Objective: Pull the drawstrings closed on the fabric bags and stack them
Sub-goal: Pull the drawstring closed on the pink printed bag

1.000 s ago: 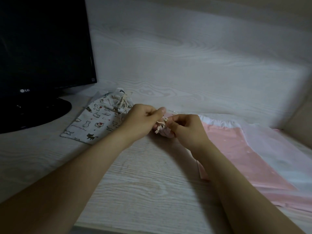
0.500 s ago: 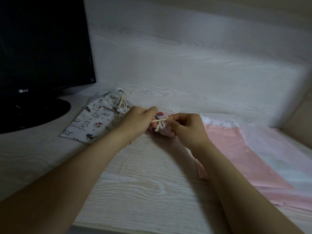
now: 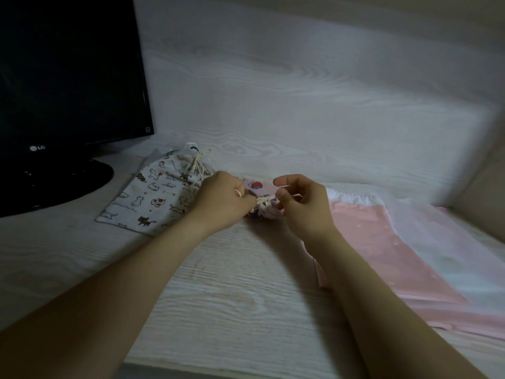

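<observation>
A small pink printed bag (image 3: pixel 258 187) lies on the desk between my hands, mostly hidden by them. Its cream drawstring (image 3: pixel 265 199) runs taut from one hand to the other. My left hand (image 3: pixel 222 199) pinches the left end of the string, and my right hand (image 3: pixel 299 203) pinches the right end. To the left lies a white cat-print bag (image 3: pixel 147 199) with its mouth cinched and its knotted strings (image 3: pixel 196 165) bunched on top. A large pink bag (image 3: pixel 388 242) with a white gathered top lies flat on the right.
A black monitor (image 3: pixel 68 77) on a round stand (image 3: pixel 54 181) fills the far left. A pale wood-grain wall panel (image 3: pixel 300 105) rises behind the desk (image 3: pixel 232 296). A beige padded edge (image 3: pixel 486 187) closes off the right side.
My hands have drawn slightly apart, stretching the drawstring of the small pink bag between them. More of the bag's printed top shows behind my fingers.
</observation>
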Available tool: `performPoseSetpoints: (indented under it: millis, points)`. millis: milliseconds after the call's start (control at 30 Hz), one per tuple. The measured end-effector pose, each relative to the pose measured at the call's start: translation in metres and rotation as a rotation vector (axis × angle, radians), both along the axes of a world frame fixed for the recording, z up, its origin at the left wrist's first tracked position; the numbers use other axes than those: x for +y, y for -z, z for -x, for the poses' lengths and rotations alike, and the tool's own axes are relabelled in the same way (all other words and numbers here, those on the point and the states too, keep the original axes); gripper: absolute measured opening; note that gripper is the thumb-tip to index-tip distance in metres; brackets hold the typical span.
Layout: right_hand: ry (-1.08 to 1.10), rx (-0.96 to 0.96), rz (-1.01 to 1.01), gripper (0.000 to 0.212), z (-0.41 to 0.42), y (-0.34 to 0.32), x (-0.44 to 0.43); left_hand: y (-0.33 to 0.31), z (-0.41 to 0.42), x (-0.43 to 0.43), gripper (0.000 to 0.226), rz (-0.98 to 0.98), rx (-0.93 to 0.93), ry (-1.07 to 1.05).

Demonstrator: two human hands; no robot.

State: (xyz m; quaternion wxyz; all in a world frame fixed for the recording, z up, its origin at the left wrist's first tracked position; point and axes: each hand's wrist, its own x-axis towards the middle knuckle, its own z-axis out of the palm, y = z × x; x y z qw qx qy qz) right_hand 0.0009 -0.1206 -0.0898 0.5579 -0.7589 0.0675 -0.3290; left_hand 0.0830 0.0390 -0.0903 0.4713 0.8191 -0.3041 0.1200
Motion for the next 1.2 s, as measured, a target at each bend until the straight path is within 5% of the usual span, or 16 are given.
performPoseSetpoints:
  millis: [567,733,867,933,1133,1200]
  points:
    - [0.232,-0.091,0.313,0.025,-0.006,0.002,0.001,0.004,-0.004,0.002,0.052,-0.029,-0.043,0.107]
    - [0.197,-0.01,0.435,0.035,0.001,0.001,-0.009,0.009,0.002,0.007,0.02,-0.158,-0.236,0.029]
    - [0.12,-0.119,0.585,0.033,0.008,-0.008,-0.002,0.017,-0.009,0.008,0.07,-0.235,-0.251,0.086]
    - [0.08,-0.176,0.688,0.035,0.012,-0.012,0.004,0.021,-0.012,0.009,0.077,-0.299,-0.248,0.089]
    - [0.218,-0.476,0.709,0.026,0.017,-0.02,0.012,0.019,-0.017,0.0,0.008,-0.194,-0.26,0.055]
    - [0.245,-0.499,0.645,0.036,0.016,-0.021,0.012,0.012,-0.012,-0.002,0.011,-0.032,-0.177,0.101]
